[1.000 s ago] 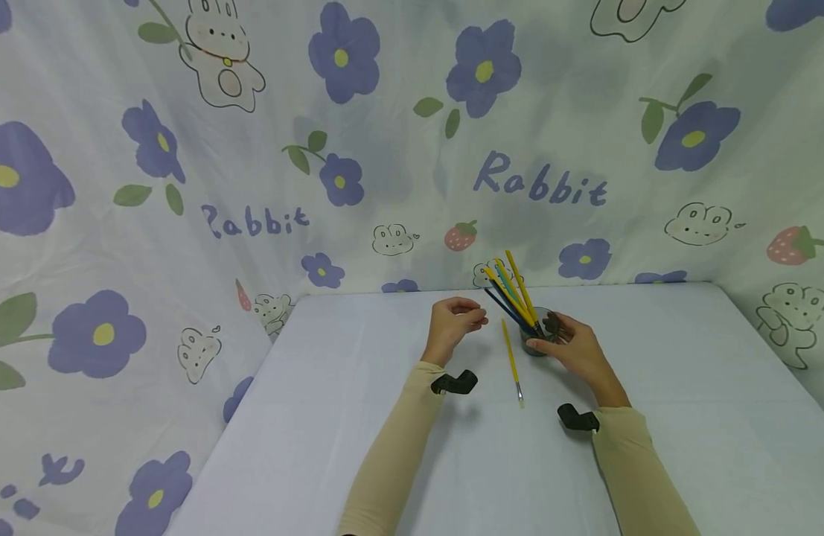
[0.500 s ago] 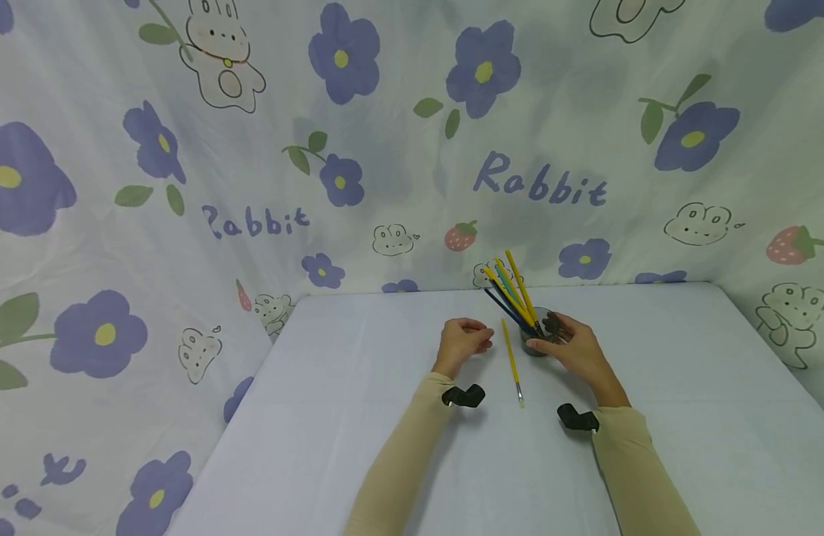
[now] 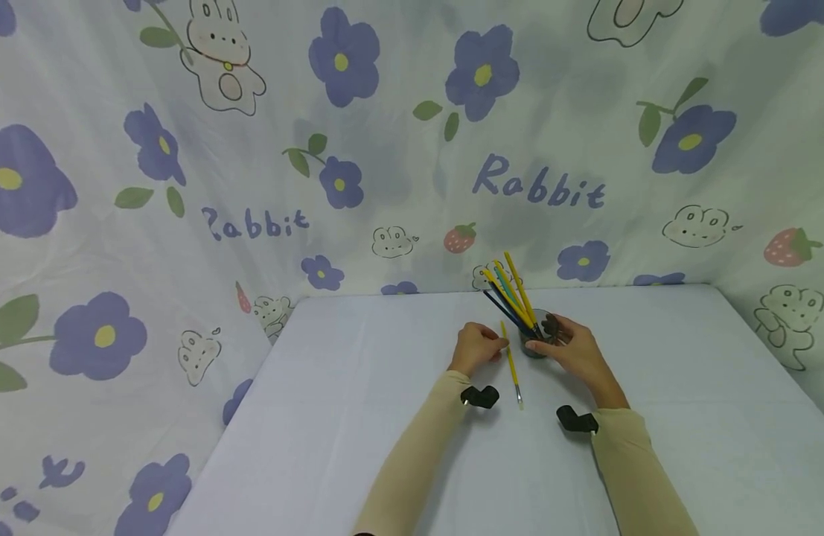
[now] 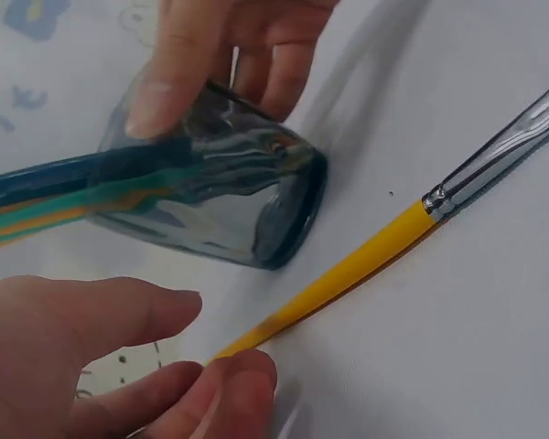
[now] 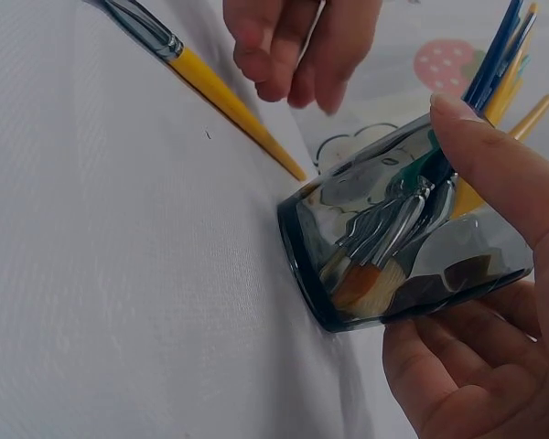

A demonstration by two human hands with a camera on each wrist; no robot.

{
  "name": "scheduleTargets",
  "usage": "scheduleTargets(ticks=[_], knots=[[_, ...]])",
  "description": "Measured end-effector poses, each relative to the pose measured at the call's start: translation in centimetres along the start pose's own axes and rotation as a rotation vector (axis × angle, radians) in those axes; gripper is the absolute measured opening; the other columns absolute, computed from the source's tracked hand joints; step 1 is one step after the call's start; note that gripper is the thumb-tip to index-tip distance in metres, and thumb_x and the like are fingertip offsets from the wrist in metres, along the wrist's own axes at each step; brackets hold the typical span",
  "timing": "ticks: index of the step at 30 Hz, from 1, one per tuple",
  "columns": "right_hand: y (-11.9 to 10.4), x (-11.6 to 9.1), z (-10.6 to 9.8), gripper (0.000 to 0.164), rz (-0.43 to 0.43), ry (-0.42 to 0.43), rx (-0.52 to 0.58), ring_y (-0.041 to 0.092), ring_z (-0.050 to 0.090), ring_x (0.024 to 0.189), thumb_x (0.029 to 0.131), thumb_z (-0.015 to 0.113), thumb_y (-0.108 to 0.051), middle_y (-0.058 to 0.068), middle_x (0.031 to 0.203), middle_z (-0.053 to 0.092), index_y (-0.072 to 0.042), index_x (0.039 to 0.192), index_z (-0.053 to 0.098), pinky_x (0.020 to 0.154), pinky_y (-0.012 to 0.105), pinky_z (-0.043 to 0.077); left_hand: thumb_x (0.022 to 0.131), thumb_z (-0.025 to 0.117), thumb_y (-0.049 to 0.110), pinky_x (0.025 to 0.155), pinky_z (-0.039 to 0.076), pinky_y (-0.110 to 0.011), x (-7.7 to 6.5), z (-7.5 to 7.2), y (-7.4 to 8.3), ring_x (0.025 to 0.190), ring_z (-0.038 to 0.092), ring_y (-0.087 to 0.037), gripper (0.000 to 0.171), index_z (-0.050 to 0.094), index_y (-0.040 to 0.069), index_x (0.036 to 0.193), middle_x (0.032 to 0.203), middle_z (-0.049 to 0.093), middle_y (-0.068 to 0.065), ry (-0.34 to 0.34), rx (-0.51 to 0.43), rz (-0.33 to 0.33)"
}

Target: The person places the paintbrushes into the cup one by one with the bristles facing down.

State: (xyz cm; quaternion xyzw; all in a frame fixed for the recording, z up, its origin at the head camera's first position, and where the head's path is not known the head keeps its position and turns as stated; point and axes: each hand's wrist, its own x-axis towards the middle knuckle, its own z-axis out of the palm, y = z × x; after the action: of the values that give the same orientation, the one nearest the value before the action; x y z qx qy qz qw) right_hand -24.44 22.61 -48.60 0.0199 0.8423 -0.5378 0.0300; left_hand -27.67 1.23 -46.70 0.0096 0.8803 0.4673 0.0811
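Note:
A yellow-handled paintbrush (image 3: 511,365) lies on the white table, its bristle end toward the person. My left hand (image 3: 478,348) is at the handle's far end. In the left wrist view, the fingertips (image 4: 247,375) overlap the handle tip of the paintbrush (image 4: 348,265), with a gap between thumb and fingers; contact cannot be told. My right hand (image 3: 577,353) holds a dark, see-through glass cup (image 3: 534,346) between thumb and fingers. Several paintbrushes (image 3: 512,298) with yellow, blue and teal handles lean leftward in the cup, bristles down, as the right wrist view shows through the glass (image 5: 348,210).
A white cloth covers the table (image 3: 318,417). Behind it hangs a curtain (image 3: 398,164) printed with flowers, rabbits and strawberries, meeting the table's far edge. Dark wrist cameras (image 3: 480,397) sit on both sleeves.
My left hand has moved right and toward the person, from beyond the lone paintbrush to its handle end. The right hand and the cup stay in place.

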Motion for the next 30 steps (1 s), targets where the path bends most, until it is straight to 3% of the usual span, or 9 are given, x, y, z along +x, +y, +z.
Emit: scheduleTargets(ticks=[6, 14, 18, 23, 30], knots=[[-0.1, -0.2, 0.1, 0.113, -0.016, 0.002, 0.011, 0.044, 0.038, 0.152, 0.083, 0.084, -0.054, 0.025, 0.165, 0.035, -0.003, 0.163, 0.023, 0.121, 0.053, 0.041, 0.091, 0.080, 0.023, 0.057, 0.046, -0.018, 0.0, 0.7, 0.7, 0.057, 0.061, -0.009, 0.023, 0.074, 0.001, 0.098, 0.068, 0.071, -0.005, -0.004, 0.141, -0.003], [0.1, -0.2, 0.0, 0.112, -0.033, 0.006, 0.010, 0.044, 0.040, 0.150, 0.082, 0.084, -0.054, 0.025, 0.164, 0.037, -0.003, 0.163, 0.025, 0.120, 0.054, 0.043, 0.086, 0.084, 0.021, 0.052, 0.044, -0.021, 0.1, 0.8, 0.5, 0.055, 0.058, -0.012, 0.022, 0.070, 0.004, 0.087, 0.063, 0.066, -0.003, -0.007, 0.215, 0.022], [0.0, -0.2, 0.1, 0.112, -0.031, 0.006, 0.009, 0.045, 0.040, 0.150, 0.083, 0.083, -0.054, 0.026, 0.164, 0.036, -0.003, 0.163, 0.025, 0.120, 0.054, 0.042, 0.084, 0.085, 0.020, 0.051, 0.043, -0.022, 0.1, 0.4, 0.4, 0.056, 0.057, -0.013, 0.023, 0.068, 0.005, 0.083, 0.065, 0.065, -0.003, -0.021, 0.264, 0.018], [0.0, -0.2, 0.1, 0.112, -0.026, 0.006, 0.001, 0.045, 0.040, 0.150, 0.083, 0.083, -0.053, 0.026, 0.164, 0.035, -0.002, 0.163, 0.024, 0.120, 0.054, 0.042, 0.083, 0.085, 0.020, 0.048, 0.042, -0.022, 0.0, -0.5, 0.4, 0.054, 0.054, -0.013, 0.025, 0.065, 0.006, 0.078, 0.064, 0.060, -0.001, -0.037, 0.394, 0.022], [-0.1, -0.2, 0.0, 0.114, -0.019, 0.002, -0.012, 0.045, 0.040, 0.150, 0.082, 0.083, -0.055, 0.026, 0.164, 0.035, -0.002, 0.163, 0.024, 0.120, 0.054, 0.042, 0.083, 0.083, 0.020, 0.049, 0.043, -0.025, -0.7, -1.7, 0.9, 0.059, 0.053, -0.017, 0.027, 0.060, 0.006, 0.085, 0.071, 0.056, -0.004, -0.037, 0.595, 0.026]])
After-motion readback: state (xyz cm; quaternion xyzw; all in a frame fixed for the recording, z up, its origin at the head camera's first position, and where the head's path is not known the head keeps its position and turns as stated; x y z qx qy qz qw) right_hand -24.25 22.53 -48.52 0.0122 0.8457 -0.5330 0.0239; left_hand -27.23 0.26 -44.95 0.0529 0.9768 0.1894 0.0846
